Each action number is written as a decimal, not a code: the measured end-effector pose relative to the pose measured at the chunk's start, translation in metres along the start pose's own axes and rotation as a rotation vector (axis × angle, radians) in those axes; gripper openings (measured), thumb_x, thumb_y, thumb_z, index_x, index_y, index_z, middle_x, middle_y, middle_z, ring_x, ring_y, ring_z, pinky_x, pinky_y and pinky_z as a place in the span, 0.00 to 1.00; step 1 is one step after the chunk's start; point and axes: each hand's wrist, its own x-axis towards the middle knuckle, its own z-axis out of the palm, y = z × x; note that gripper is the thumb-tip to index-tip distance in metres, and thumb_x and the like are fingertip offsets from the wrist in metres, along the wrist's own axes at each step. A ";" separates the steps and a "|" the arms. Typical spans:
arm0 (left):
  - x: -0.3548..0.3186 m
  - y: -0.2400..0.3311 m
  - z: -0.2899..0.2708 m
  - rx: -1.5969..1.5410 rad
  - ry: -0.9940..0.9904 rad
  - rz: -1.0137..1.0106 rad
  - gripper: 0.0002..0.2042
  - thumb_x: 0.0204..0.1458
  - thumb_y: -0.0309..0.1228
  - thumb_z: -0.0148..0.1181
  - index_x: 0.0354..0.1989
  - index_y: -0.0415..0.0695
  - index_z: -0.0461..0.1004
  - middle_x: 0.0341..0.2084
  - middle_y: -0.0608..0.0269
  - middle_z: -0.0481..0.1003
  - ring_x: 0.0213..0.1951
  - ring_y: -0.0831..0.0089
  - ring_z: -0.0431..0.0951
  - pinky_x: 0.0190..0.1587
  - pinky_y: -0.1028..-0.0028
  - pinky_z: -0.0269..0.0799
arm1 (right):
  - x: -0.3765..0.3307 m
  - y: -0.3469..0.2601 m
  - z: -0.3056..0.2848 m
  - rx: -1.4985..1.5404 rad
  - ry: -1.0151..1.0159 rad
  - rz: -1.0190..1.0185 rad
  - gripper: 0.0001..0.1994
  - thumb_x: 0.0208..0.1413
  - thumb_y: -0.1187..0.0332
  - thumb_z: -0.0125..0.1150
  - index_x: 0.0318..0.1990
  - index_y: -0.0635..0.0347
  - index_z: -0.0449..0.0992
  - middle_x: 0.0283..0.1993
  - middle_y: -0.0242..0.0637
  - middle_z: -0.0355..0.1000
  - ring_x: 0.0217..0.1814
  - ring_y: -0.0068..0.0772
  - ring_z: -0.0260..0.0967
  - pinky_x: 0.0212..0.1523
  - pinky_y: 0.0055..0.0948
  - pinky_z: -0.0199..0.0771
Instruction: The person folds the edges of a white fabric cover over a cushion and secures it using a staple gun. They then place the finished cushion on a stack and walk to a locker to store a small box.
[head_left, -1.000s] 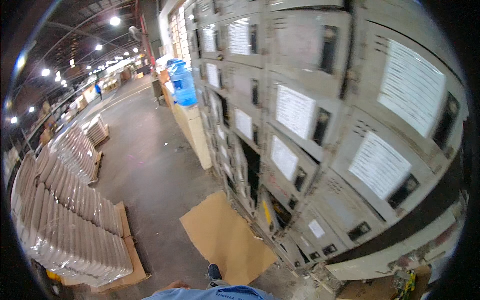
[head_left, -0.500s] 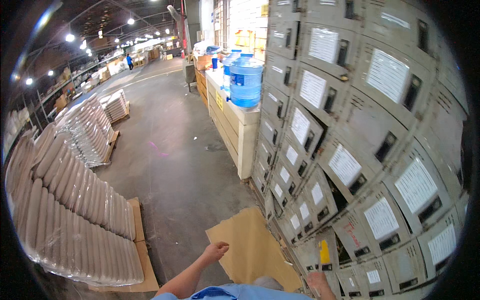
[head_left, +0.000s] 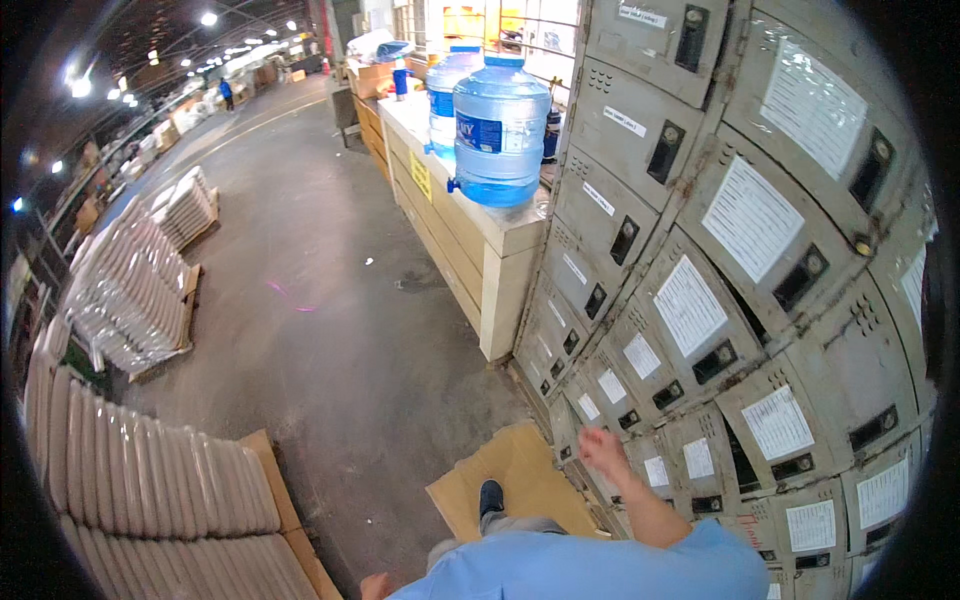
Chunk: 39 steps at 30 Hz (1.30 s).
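My right hand (head_left: 603, 453) hangs in front of the lower lockers, slightly blurred, its fingers loosely bent with nothing visible in them. Whether it touches a door I cannot tell. Beside it rises a wall of grey metal lockers (head_left: 628, 215) with dark latches and white paper labels, some doors standing ajar. At the lower edge, only a bit of my left hand (head_left: 376, 587) shows; its fingers are mostly hidden. One of my feet, in a dark shoe (head_left: 491, 497), is on a flat cardboard sheet (head_left: 545, 465) on the floor.
A pale counter (head_left: 495, 300) adjoins the lockers, carrying large blue water jugs (head_left: 500, 130) and a small blue bottle (head_left: 400, 80). On the left, wrapped stacks of grey bundles (head_left: 160, 480) sit on pallets and cardboard. Far off, a person in blue (head_left: 226, 94) stands in the aisle.
The counter and jugs look nearer, and the stacks have slid toward the lower left. My right hand has come up and forward beside the lockers; my left hand has dropped back to the lower edge.
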 end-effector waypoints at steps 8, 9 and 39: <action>0.096 0.095 -0.057 -0.304 -0.021 -0.196 0.17 0.63 0.42 0.62 0.51 0.42 0.81 0.36 0.55 0.83 0.33 0.65 0.82 0.33 0.60 0.79 | 0.143 -0.221 0.004 -0.759 0.490 -0.339 0.33 0.63 0.60 0.68 0.74 0.55 0.66 0.47 0.48 0.81 0.52 0.53 0.79 0.54 0.48 0.78; 0.115 0.115 -0.062 -0.317 -0.050 -0.183 0.17 0.63 0.42 0.62 0.50 0.42 0.81 0.35 0.55 0.83 0.32 0.64 0.82 0.33 0.60 0.79 | 0.149 -0.236 0.003 -0.882 0.468 -0.277 0.34 0.62 0.60 0.68 0.74 0.54 0.64 0.48 0.50 0.81 0.51 0.56 0.79 0.53 0.51 0.79; 0.316 0.509 -0.126 0.375 -0.564 0.585 0.19 0.63 0.34 0.64 0.59 0.37 0.80 0.41 0.60 0.84 0.39 0.73 0.83 0.42 0.70 0.79 | 0.157 -0.317 0.031 -0.553 1.034 -0.128 0.20 0.65 0.61 0.66 0.61 0.54 0.73 0.39 0.44 0.82 0.42 0.51 0.83 0.41 0.50 0.80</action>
